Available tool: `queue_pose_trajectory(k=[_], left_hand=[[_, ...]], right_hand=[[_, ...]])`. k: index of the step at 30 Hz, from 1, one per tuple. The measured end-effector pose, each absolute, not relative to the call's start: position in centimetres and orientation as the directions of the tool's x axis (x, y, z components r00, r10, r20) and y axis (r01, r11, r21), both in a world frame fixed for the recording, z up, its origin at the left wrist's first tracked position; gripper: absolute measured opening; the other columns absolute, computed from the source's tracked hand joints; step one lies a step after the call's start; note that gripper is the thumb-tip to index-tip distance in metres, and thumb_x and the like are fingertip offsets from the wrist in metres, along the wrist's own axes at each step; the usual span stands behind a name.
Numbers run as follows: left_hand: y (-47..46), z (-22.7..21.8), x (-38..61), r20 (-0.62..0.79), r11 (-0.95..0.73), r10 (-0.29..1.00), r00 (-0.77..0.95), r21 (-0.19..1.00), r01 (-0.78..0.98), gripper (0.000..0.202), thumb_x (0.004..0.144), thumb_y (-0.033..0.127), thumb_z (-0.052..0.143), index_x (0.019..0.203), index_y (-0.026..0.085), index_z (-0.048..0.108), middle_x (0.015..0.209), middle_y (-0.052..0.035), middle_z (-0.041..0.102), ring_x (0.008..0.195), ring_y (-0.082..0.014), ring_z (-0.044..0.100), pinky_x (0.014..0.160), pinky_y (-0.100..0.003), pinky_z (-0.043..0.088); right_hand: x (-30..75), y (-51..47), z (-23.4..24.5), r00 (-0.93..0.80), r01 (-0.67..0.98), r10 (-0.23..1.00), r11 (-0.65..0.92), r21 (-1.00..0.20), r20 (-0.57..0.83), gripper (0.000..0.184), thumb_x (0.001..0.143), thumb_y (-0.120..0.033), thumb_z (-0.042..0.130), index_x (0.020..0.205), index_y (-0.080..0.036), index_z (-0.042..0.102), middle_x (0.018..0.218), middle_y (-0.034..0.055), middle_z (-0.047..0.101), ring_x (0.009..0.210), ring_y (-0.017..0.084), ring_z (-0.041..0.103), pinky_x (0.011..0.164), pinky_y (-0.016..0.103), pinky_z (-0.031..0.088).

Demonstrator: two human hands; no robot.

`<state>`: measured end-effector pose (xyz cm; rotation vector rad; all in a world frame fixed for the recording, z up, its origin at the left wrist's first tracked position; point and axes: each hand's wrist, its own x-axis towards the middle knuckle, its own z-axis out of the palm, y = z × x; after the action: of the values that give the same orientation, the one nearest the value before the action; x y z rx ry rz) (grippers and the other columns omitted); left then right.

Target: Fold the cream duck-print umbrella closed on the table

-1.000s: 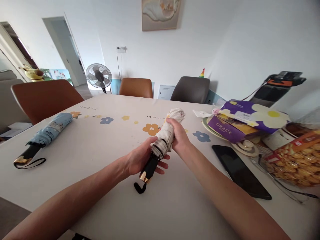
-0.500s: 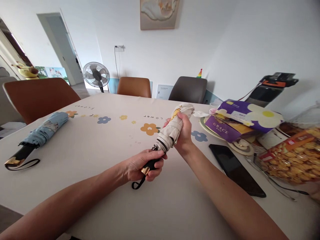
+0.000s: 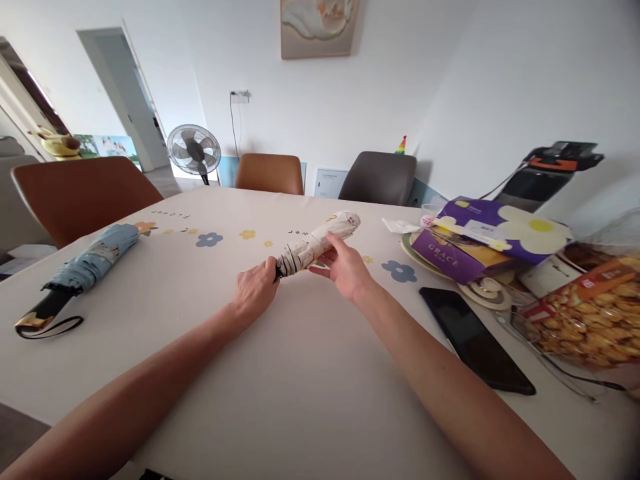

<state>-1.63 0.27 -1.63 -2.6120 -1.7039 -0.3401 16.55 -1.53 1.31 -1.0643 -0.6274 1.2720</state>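
Note:
A white folding umbrella (image 3: 316, 245), furled, with dark stripes near its black handle, is held over the middle of the table, its tip pointing away and to the right. My left hand (image 3: 256, 288) is closed round the handle, which it mostly hides. My right hand (image 3: 345, 265) holds the canopy loosely from the right: the thumb lies on top and the fingers reach underneath, partly apart. On the left side of the table lies a light blue folding umbrella (image 3: 97, 257), also furled, with a black and gold handle and a wrist strap.
A black phone (image 3: 475, 340) lies to the right of my right forearm. Beyond it are a purple box (image 3: 445, 257), plates and a bag of snacks (image 3: 595, 320). The white tablecloth (image 3: 320, 373) has printed flowers. Chairs (image 3: 269, 175) and a fan (image 3: 194, 150) stand behind the table.
The white umbrella has swung lower and leftward, nearer the table. My left hand has turned over, knuckles now up, and moved left. My right hand's grip on the canopy has loosened.

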Motion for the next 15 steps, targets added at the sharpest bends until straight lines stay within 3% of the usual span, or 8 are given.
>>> queue_pose_trajectory(k=[6, 15], left_hand=[[0.4, -2.2, -1.6, 0.151, -0.416, 0.904, 0.400, 0.100, 0.904, 0.014, 0.085, 0.025, 0.041, 0.098, 0.021, 0.044, 0.094, -0.0090, 0.064, 0.088, -0.0244, 0.060, 0.062, -0.030, 0.036], [1.1, -2.9, -1.8, 0.158, -0.375, 0.922, 0.353, 0.145, 0.915, 0.020, 0.085, 0.035, 0.043, 0.100, 0.021, 0.044, 0.088, -0.0079, 0.066, 0.082, -0.0248, 0.062, 0.059, -0.030, 0.032]], right_hand=[[16.3, -1.2, -0.8, 0.257, -0.507, 0.936, -0.083, -0.858, -0.242, 0.021, 0.069, -0.031, 0.067, 0.084, -0.020, 0.058, 0.075, 0.0012, 0.061, 0.070, 0.016, 0.059, 0.058, 0.030, 0.054], [16.0, -0.7, -3.7, 0.375, -0.410, 0.927, 0.178, -0.894, 0.012, 0.020, 0.064, -0.018, 0.062, 0.083, -0.018, 0.061, 0.078, 0.0007, 0.065, 0.069, 0.016, 0.064, 0.063, 0.031, 0.056]])
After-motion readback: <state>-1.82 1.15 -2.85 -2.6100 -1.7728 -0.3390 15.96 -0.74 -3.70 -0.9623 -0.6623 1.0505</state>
